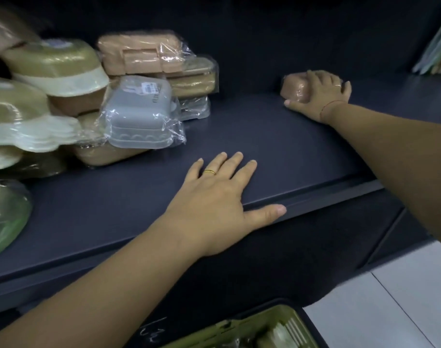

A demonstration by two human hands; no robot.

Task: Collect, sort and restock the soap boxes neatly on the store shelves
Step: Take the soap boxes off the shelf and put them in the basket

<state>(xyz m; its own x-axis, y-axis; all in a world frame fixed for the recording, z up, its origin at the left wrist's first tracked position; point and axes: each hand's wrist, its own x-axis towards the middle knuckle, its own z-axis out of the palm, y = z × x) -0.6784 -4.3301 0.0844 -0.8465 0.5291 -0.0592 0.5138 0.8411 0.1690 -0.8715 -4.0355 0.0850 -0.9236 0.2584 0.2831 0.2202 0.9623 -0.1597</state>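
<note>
Gripping a brown soap box [295, 88] at the back right of the shelf [277, 136] with the right hand [323, 96]; resting the left hand [214, 199] flat, fingers straight, at the shelf's front edge.

Right hand [322, 96] grips a brown soap box [295, 88] on the dark shelf [252, 126]; left hand [219, 197] rests flat.

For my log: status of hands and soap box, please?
Left hand flat on shelf, open. Right hand grips brown soap box, deep right. Box pile apart, left.
</note>
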